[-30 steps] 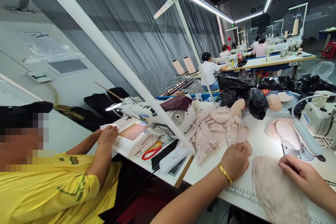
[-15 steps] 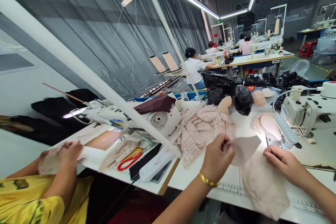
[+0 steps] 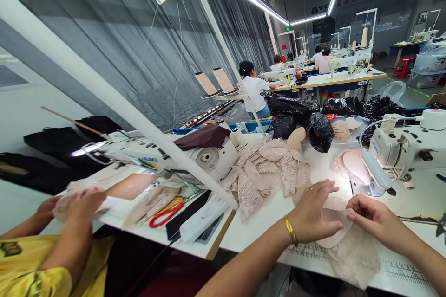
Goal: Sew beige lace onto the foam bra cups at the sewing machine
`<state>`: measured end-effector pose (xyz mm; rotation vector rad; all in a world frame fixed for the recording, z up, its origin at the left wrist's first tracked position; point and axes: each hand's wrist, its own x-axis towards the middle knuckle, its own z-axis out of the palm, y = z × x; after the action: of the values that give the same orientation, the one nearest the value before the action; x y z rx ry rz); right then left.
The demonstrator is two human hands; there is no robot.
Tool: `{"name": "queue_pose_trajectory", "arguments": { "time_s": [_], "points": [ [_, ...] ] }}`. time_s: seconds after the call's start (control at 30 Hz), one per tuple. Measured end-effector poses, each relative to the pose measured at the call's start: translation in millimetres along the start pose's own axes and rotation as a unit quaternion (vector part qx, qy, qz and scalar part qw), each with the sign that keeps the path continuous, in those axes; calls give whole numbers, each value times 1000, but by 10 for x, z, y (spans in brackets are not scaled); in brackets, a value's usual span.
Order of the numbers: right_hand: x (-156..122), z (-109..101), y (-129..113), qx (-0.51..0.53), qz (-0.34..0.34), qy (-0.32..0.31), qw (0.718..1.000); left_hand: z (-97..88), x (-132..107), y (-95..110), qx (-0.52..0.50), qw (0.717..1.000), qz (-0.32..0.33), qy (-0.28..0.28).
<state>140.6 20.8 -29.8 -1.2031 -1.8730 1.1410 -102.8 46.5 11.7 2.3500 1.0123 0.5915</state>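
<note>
My left hand [image 3: 313, 213], with a gold bracelet at the wrist, has its thumb and fingers spread over a smooth beige cup pad [image 3: 332, 236]. Nothing is gripped in it. On the pad's right side my right hand [image 3: 371, 218] pinches the edge of a beige lace piece [image 3: 358, 255]; its fingertips partly hide the grip. The lace lies under the pad and drapes over the table's front edge, across the printed ruler [image 3: 400, 269]. Behind my hands a heap of beige lace [image 3: 265, 167] lies on the table.
A white sewing machine [image 3: 400, 148] stands at right, beige pieces [image 3: 355, 167] beside its lit needle area. Black plastic bags [image 3: 320, 132] and stacked pads [image 3: 340, 130] lie behind. At left, a co-worker's hands [image 3: 81, 204] hold fabric near red-handled scissors [image 3: 165, 213] and another machine [image 3: 146, 153].
My left hand has let go of the cup pad and opened, moving right and down. The pad now lies lower, on the lace. My right hand has stayed close to the lace edge.
</note>
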Motion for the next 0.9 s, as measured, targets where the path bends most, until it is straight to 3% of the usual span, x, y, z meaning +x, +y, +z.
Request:
{"name": "queue_pose_trajectory", "arguments": {
  "time_s": [0.07, 0.13, 0.17, 0.23, 0.3, 0.37, 0.43, 0.53, 0.6, 0.7, 0.83, 0.9],
  "points": [
    [-73, -23, -112, -55, -26, 35, 998, -85, 167, -26, -31, 993, 26, -110],
    [-155, -55, -244, -131, -90, 124, 979, -174, 303, -44, -14, 987, 29, -160],
    [-190, -69, -304, -168, -136, 180, 960, -214, 348, -51, 16, 989, 38, -144],
    [-232, -85, -377, -230, -228, 268, 907, -269, 385, -61, 111, 989, 89, -44],
    [-230, -92, -353, -272, -292, 304, 865, -276, 356, -74, 228, 958, 164, 58],
    [-197, -108, -223, -312, -310, 299, 847, -225, 283, -89, 336, 912, 216, 97],
    [-157, -151, -21, -357, -299, 258, 847, -129, 205, -95, 386, 894, 220, 55],
    [-115, -275, 279, -388, -273, 133, 870, 38, 183, -59, 367, 901, 228, -37],
    [-95, -377, 403, -377, -266, 69, 885, 134, 277, -19, 349, 896, 267, -57],
    [-67, -511, 472, -370, -257, 43, 892, 264, 534, 0, 350, 888, 288, -75],
    [-68, -618, 504, -376, -230, 38, 897, 443, 787, -83, 342, 898, 246, -128],
    [-101, -653, 528, -387, -222, 36, 894, 509, 805, -128, 330, 906, 241, -108]
  ]
}}
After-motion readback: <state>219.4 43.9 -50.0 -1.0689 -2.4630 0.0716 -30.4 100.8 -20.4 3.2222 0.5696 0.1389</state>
